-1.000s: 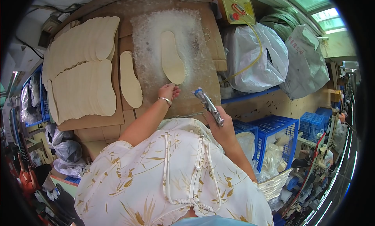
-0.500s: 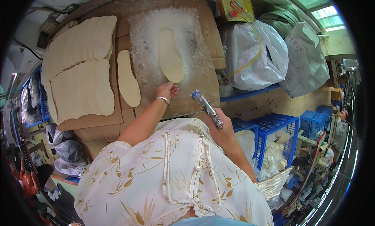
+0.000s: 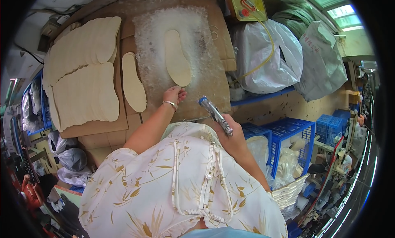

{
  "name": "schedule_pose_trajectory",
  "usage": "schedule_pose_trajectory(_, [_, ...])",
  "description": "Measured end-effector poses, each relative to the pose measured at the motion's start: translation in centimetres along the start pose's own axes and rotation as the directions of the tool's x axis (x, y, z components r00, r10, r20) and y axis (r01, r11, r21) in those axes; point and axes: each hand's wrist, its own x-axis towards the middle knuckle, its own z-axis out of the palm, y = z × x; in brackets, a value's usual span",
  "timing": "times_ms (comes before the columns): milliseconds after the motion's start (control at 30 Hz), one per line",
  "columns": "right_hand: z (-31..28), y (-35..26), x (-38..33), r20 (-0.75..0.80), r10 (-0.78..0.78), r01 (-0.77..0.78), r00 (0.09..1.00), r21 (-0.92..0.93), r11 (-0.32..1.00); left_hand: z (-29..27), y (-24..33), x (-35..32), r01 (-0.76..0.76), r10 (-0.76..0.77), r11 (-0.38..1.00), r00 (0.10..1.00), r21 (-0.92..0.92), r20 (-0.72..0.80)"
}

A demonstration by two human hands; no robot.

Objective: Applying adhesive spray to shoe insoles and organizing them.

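A cream insole (image 3: pixel 177 57) lies on a cardboard patch crusted white with residue. My left hand (image 3: pixel 175 94), a bracelet at its wrist, is closed at the insole's near, heel end, with the fingertips pinching its edge. In my right hand (image 3: pixel 231 133) is a metal spray gun (image 3: pixel 217 116) with a blue tip, pointing up and left toward the patch. Left of the patch rests a second insole (image 3: pixel 133 82) by itself. Farther left, overlapping rows of insoles (image 3: pixel 84 94) are spread on cardboard.
White plastic bags (image 3: pixel 267 57) bulge to the right of the cardboard (image 3: pixel 216 89). Behind them stands a yellow container (image 3: pixel 246 5) with a yellow hose (image 3: pixel 273 44). Blue crates (image 3: pixel 288 133) with plastic-wrapped goods sit at my right. Another person (image 3: pixel 31 192) is at the far lower left.
The scene has shifted slightly leftward in the picture. Both hands keep nearly the same places, the left at the insole's heel and the right around the spray gun.
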Motion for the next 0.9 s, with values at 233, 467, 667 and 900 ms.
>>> schedule_pose_trajectory(233, [-0.2, 0.3, -0.4, 0.035, 0.004, -0.004, 0.999, 0.012, 1.0, 0.2, -0.1, 0.0, -0.006, 0.005, 1.0, 1.0, -0.027, -0.015])
schedule_pose_trajectory(467, [-0.7, 1.4, -0.4, -0.069, 0.086, -0.087, 0.994, -0.017, 0.996, 0.0, 0.0, -0.2, 0.002, -0.002, 0.999, 1.0, -0.033, -0.013])
schedule_pose_trajectory(667, [0.0, 0.9, 0.1, -0.011, -0.006, 0.006, 1.0, 0.004, 1.0, -0.1, -0.1, -0.4, 0.002, -0.002, 1.0, 1.0, -0.02, -0.003])
schedule_pose_trajectory(900, [-0.6, 0.9, 0.4, -0.067, 0.029, -0.029, 0.997, -0.005, 1.0, -0.1, 0.0, -1.0, 0.009, -0.009, 1.0, 1.0, -0.025, 0.009])
